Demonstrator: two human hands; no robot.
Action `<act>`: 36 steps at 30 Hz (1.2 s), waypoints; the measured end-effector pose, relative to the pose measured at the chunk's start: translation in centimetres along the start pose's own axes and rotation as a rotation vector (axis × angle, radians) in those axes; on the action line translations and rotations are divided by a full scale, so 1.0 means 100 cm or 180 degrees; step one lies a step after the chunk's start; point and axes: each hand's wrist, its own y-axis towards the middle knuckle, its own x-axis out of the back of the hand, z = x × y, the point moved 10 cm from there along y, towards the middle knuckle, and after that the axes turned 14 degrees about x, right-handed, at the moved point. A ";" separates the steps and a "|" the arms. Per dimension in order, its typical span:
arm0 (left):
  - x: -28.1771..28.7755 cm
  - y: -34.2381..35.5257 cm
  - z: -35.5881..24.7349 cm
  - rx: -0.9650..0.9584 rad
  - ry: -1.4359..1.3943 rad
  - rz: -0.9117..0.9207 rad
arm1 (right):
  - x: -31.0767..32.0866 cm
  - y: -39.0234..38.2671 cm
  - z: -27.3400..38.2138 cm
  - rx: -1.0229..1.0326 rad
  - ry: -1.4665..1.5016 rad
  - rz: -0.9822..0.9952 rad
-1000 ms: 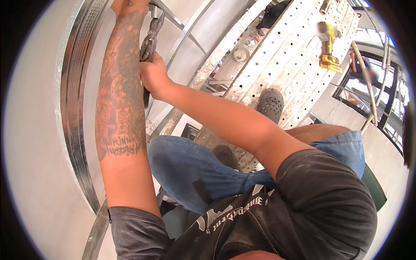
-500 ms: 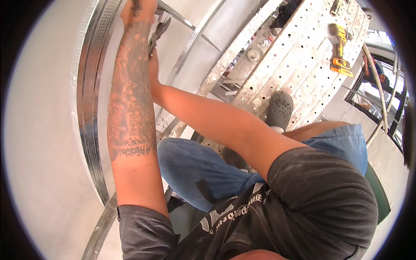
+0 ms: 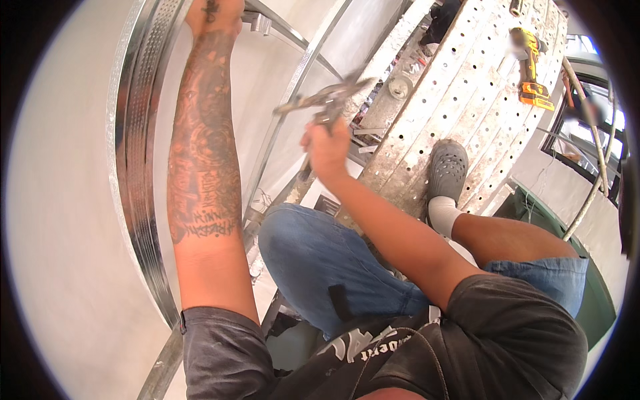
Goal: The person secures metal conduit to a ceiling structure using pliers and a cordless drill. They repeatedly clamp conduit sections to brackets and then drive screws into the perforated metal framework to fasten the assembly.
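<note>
My right hand (image 3: 328,150) is closed around a pair of metal pliers (image 3: 328,100), blurred by motion, with the jaws pointing away from me. It is held in front of the thin metal rails (image 3: 293,83), left of the walking board. My left arm reaches straight up along a long perforated metal profile (image 3: 141,100) fixed against the pale wall. At the top edge my left hand (image 3: 217,17) is partly cut off, and its fingers are hidden. Beside it, a short metal piece (image 3: 261,25) sits on a rail.
A paint-spattered board with holes (image 3: 480,93) bears a yellow cordless drill (image 3: 532,67) and my foot in a grey clog (image 3: 448,170). A white round item (image 3: 400,87) lies beside the board. Poles (image 3: 593,160) and a dark window frame (image 3: 567,143) stand at the right; a person (image 3: 588,110) shows there.
My right hand has come back from beside my left hand, toward me and to the right, carrying the pliers. My left arm has hardly moved.
</note>
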 end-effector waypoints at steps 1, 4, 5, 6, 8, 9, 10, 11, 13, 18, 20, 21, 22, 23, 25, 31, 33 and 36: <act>0.002 0.003 0.003 -0.0075 -0.0075 0.0011 | 0.002 0.006 0.028 0.0263 0.0309 -0.0211; -0.012 0.003 -0.001 -0.0229 -0.0142 0.0119 | -0.007 0.033 0.097 0.0632 0.0568 -0.0193; -0.013 0.002 -0.003 -0.0265 -0.0100 0.0137 | -0.011 0.039 0.112 0.0685 0.0656 -0.0134; -0.012 0.001 -0.001 -0.0249 -0.0165 0.0142 | -0.015 0.042 0.120 0.0668 0.0730 -0.0013; -0.011 0.003 0.000 -0.0255 -0.0281 0.0156 | -0.022 0.044 0.136 0.0810 0.0828 0.0043; -0.008 0.005 0.001 -0.0224 -0.0350 0.0073 | -0.024 0.041 0.144 0.0958 0.0838 -0.0028; -0.007 0.008 0.004 -0.0186 -0.0407 0.0018 | -0.025 0.039 0.150 0.1104 0.0851 -0.0131; -0.005 0.010 0.006 -0.0149 -0.0460 -0.0037 | -0.023 0.040 0.155 0.1193 0.0952 -0.0344; -0.003 0.012 -0.001 -0.0323 -0.0424 0.0082 | -0.016 0.045 0.163 0.1308 0.1082 -0.0693; -0.008 0.007 -0.010 -0.0560 -0.0430 0.0175 | -0.009 0.059 0.159 0.1172 0.0713 -0.0859; -0.006 0.009 -0.009 -0.0506 -0.0407 0.0187 | 0.020 0.061 0.178 0.1349 0.0531 -0.1211; -0.003 0.010 -0.008 -0.0472 -0.0360 0.0118 | 0.037 0.062 0.186 0.1426 0.0438 -0.1362; -0.005 0.009 -0.010 -0.0449 -0.0313 0.0056 | 0.050 0.063 0.196 0.1573 0.0589 -0.1421; -0.006 0.008 -0.012 -0.0426 -0.0265 -0.0009 | 0.051 0.063 0.192 0.1546 0.0823 -0.1430; -0.011 0.005 -0.017 -0.0408 -0.0199 0.0006 | 0.034 0.061 0.176 0.1268 0.0806 -0.1325; -0.009 0.012 -0.012 -0.0345 -0.0320 -0.0071 | 0.007 0.067 0.168 0.1178 0.1099 -0.1217; -0.011 0.007 -0.010 -0.0366 -0.0281 0.0046 | 0.021 0.059 0.171 0.1302 0.1224 -0.1380; -0.012 0.010 -0.006 -0.0321 -0.0427 -0.0019 | -0.014 0.063 0.135 0.0819 0.1173 -0.1172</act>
